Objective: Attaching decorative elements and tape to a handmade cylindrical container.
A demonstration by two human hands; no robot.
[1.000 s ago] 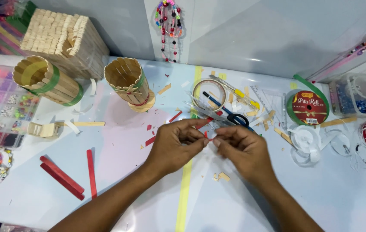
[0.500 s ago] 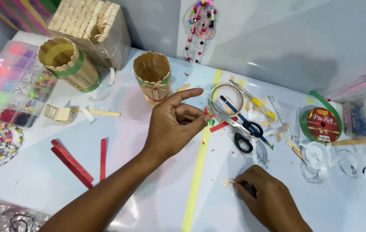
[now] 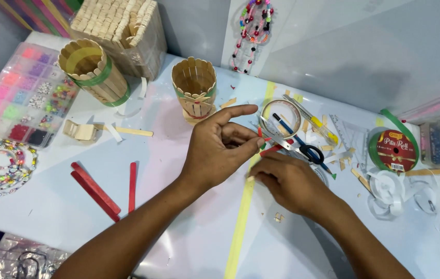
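A small red stick piece (image 3: 271, 150) lies on the tabletop (image 3: 189, 227) between the two hands, beside the yellow strip (image 3: 240, 227). The left hand (image 3: 219, 150) hovers over it, fingers loosely spread and pinching nothing I can see; the right hand (image 3: 287, 183) rests curled on the tabletop, its grip hidden. Scissors (image 3: 292, 144) lie just beyond. Two stick cups (image 3: 194, 85) stand finished; three red sticks (image 3: 106, 188) lie unused, so work looks mid-way.

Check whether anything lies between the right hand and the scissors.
Nothing visible does. The right hand rests on the table just below the scissors. Only a red stick lies by the fingertips, flat and partly under the blades, not blocking them.
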